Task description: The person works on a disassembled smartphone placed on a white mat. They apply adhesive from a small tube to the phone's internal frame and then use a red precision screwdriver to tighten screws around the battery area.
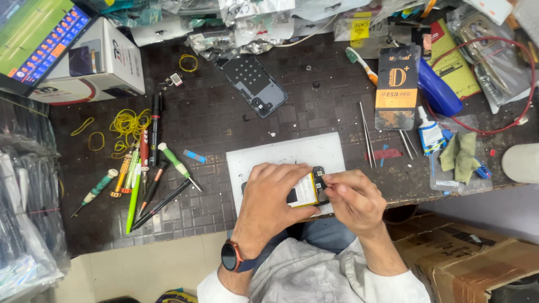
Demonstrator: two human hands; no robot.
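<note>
Both hands grip an opened phone (310, 189) on a white mat (281, 154).

Left hand (268, 202) clamps its glossy body; right hand (351, 199) pinches the top edge, above a dark, gridded, cluttered bench (224, 112).

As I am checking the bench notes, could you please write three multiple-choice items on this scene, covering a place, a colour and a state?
1. Where does the opened phone with its yellow-edged battery lie?
A. on the white rectangular mat
B. on the cardboard box
C. on the lap

2. What colour are the loose rubber bands?
A. red
B. yellow
C. blue

3. What is the left hand doing?
A. hanging free
B. holding a screwdriver
C. pressing on the phone

Answers: 1 A, the phone rests on the mat; 2 B, the bands left of the mat are yellow; 3 C, the left hand covers the phone while the right hand pinches at its top end.
</note>
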